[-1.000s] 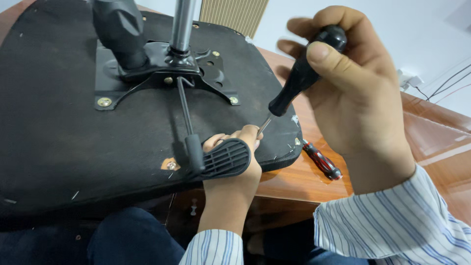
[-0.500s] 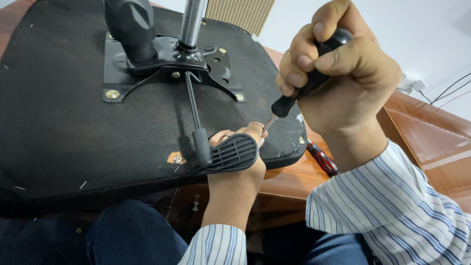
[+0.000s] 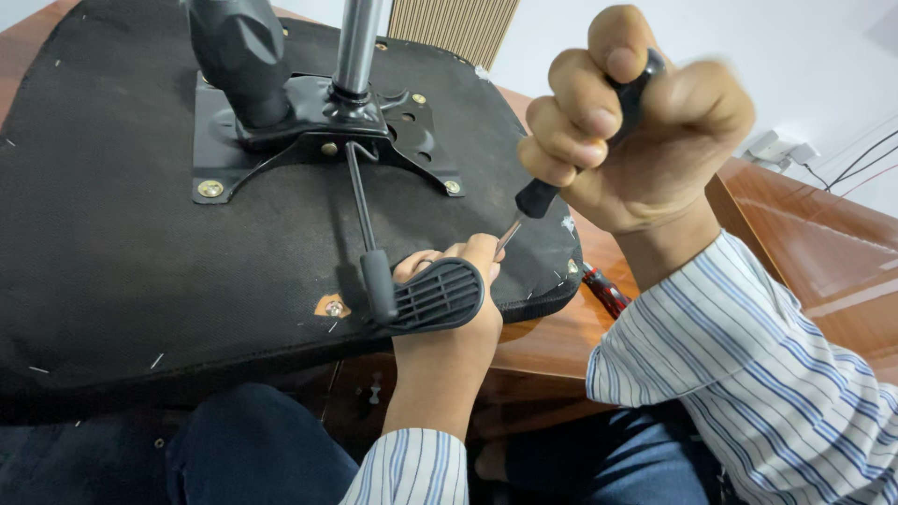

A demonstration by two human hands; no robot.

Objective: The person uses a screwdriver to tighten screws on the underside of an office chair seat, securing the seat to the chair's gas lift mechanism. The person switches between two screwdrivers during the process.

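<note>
screwdriver (image 3: 561, 173): black handle, thin shaft | right hand (image 3: 636, 131) fisted round it

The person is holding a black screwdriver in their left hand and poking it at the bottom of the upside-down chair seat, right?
Not quite. The black-handled screwdriver is in the right hand, not the left. The head view shows the left hand down at the edge of the upside-down chair seat, beside the black lever paddle, where the screwdriver's tip points.

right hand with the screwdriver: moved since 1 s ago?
Yes. The right hand has closed tighter round the black screwdriver and shifted left, nearer the chair's metal plate.
</note>
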